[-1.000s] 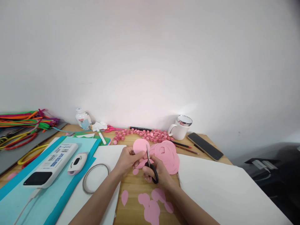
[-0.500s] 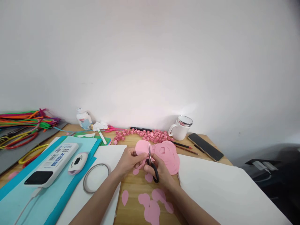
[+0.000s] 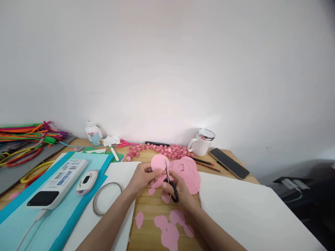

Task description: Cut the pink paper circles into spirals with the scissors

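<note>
- Slightly rightward of where they were a second ago, I now have the flat pink paper disc and the black-handled metal scissors.
- On my far left, the white plastic device with a dark screen lies on light-blue sheets, well apart from my hands.
- Nearer, the thin grey ring rests on white paper.
- My left hand pinches the disc low down between thumb and fingers, probably so its upper part stands free and steady.
- The disc is up in front of me, above the wooden table; it looks round, plain and smooth, without creases I can see.
- Pointing upward, the blades meet its right edge; I cannot tell how far apart they are.
- My right hand is curled round the handles, presumably for control.
- Just beyond, the heap of overlapping pink paper rounds sits within easy reach.
</note>
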Tool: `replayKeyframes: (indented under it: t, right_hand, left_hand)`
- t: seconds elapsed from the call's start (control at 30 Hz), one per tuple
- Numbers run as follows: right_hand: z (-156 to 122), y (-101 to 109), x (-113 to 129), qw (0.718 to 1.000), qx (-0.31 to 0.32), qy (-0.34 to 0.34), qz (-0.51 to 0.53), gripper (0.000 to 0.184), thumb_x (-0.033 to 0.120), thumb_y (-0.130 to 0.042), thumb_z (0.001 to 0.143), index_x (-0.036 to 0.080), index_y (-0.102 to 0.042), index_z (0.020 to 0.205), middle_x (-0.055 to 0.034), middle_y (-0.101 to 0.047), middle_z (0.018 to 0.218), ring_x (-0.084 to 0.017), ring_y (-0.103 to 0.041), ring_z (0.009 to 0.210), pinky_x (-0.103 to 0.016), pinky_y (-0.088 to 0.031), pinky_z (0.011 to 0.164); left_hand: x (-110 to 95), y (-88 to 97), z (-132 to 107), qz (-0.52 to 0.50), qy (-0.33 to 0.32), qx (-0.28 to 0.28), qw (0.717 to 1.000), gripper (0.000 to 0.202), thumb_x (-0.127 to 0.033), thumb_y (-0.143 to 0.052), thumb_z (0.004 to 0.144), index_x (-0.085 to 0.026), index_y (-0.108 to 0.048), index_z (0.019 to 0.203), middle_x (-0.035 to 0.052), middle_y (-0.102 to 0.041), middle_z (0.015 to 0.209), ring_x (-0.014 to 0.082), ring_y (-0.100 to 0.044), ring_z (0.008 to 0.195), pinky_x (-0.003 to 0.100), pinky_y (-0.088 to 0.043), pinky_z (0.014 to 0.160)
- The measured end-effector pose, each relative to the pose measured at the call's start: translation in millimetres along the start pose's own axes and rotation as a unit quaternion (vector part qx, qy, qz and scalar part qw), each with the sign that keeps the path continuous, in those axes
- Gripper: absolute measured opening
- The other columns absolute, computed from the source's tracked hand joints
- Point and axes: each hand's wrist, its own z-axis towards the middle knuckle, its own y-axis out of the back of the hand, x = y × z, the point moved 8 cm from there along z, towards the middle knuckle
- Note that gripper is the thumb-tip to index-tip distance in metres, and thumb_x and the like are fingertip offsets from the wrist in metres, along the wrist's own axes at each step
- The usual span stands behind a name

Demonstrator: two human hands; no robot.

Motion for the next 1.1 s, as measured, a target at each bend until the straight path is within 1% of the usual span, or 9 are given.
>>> replayKeyframes:
  t: [0.17,0.3,0.47,0.57,0.7,0.83,0.93,1.0,1.1]
  right_hand:
    - [-0.5,-3.0,-2.0,0.999,0.019,-0.004,0.025,0.034,0.039,-0.068,0.071,0.020,-0.047,0.088,0.0139,-0.038,0.041,-0.006,-0.040,0.034,-0.019,-0.035,0.038]
    - [-0.5,-3.5,-2.0,0.999,0.026,0.002,0.044,0.037,0.041,-0.070,0.069,0.019,-0.048,0.089,0.0145,-0.035,0.041,-0.006,-0.037,0.032,-0.020,-0.036,0.038]
    - [0.0,-4.4,-4.4,0.997,0.040,0.001,0.071,0.045,0.048,-0.068,0.070,0.019,-0.047,0.097,0.0148,-0.035,0.040,-0.006,-0.036,0.031,-0.021,-0.036,0.039]
    - [0.2,-3.7,-4.9,0.998,0.031,0.000,0.048,0.049,0.045,-0.071,0.068,0.018,-0.046,0.100,0.0147,-0.038,0.039,-0.006,-0.037,0.032,-0.020,-0.034,0.038]
    - [-0.3,-4.2,-5.6,1.000,0.023,-0.013,0.010,0.049,0.044,-0.070,0.068,0.017,-0.046,0.100,0.0123,-0.044,0.040,-0.007,-0.039,0.033,-0.020,-0.033,0.037]
    - [-1.4,-6.7,-0.9,0.999,0.036,0.001,-0.005,0.043,0.045,-0.068,0.070,0.018,-0.046,0.095,0.0111,-0.046,0.041,-0.008,-0.040,0.034,-0.021,-0.033,0.038]
    - [-1.9,-2.9,3.6,1.000,0.014,0.005,-0.027,0.040,0.042,-0.071,0.068,0.020,-0.045,0.089,0.0087,-0.050,0.048,-0.008,-0.041,0.039,-0.019,-0.030,0.039]
    - [-2.0,-0.9,7.9,1.000,0.003,0.012,-0.027,0.041,0.038,-0.074,0.065,0.021,-0.045,0.087,0.0081,-0.049,0.054,-0.007,-0.039,0.045,-0.019,-0.028,0.041]
    - [-2.3,-1.6,13.7,1.000,0.007,0.021,-0.008,0.041,0.037,-0.075,0.064,0.021,-0.046,0.087,0.0075,-0.046,0.060,-0.007,-0.034,0.049,-0.019,-0.025,0.043]
  left_hand:
    - [-3.2,-0.1,-0.8,-0.019,-0.004,-0.003,1.000,0.027,-0.036,-0.071,0.065,-0.014,-0.057,0.059,-0.0061,-0.047,0.042,0.0041,-0.035,0.035,0.018,-0.022,0.035]
    - [-2.9,0.3,-0.3,-0.024,-0.001,-0.008,1.000,0.029,-0.038,-0.072,0.064,-0.014,-0.055,0.058,-0.0062,-0.047,0.043,0.0040,-0.035,0.034,0.018,-0.022,0.035]
    - [-3.4,2.0,0.5,-0.039,-0.013,-0.023,0.999,0.033,-0.040,-0.070,0.066,-0.014,-0.052,0.056,-0.0053,-0.049,0.043,0.0036,-0.035,0.032,0.018,-0.022,0.034]
    - [-3.4,4.5,0.5,-0.044,-0.013,-0.041,0.998,0.034,-0.042,-0.068,0.068,-0.015,-0.052,0.055,-0.0046,-0.050,0.043,0.0037,-0.036,0.032,0.018,-0.021,0.034]
    - [-6.3,6.0,-0.4,-0.043,-0.022,-0.054,0.997,0.032,-0.040,-0.070,0.067,-0.015,-0.054,0.056,-0.0064,-0.046,0.039,0.0029,-0.032,0.032,0.018,-0.019,0.035]
    - [-7.0,3.8,-1.8,-0.030,-0.017,-0.043,0.998,0.033,-0.039,-0.070,0.065,-0.015,-0.052,0.052,-0.0068,-0.044,0.038,0.0030,-0.030,0.032,0.019,-0.019,0.036]
    - [-5.2,0.0,-2.5,-0.011,-0.006,-0.014,1.000,0.031,-0.037,-0.071,0.064,-0.015,-0.052,0.052,-0.0069,-0.045,0.039,0.0028,-0.029,0.033,0.019,-0.018,0.036]
    - [-3.4,-2.3,-2.7,0.003,0.002,0.005,1.000,0.029,-0.034,-0.071,0.064,-0.015,-0.051,0.053,-0.0074,-0.044,0.039,0.0029,-0.029,0.033,0.018,-0.018,0.036]
    - [-1.1,-3.2,-2.3,0.015,0.007,0.014,1.000,0.026,-0.032,-0.069,0.065,-0.015,-0.053,0.055,-0.0081,-0.042,0.038,0.0030,-0.029,0.034,0.018,-0.019,0.036]
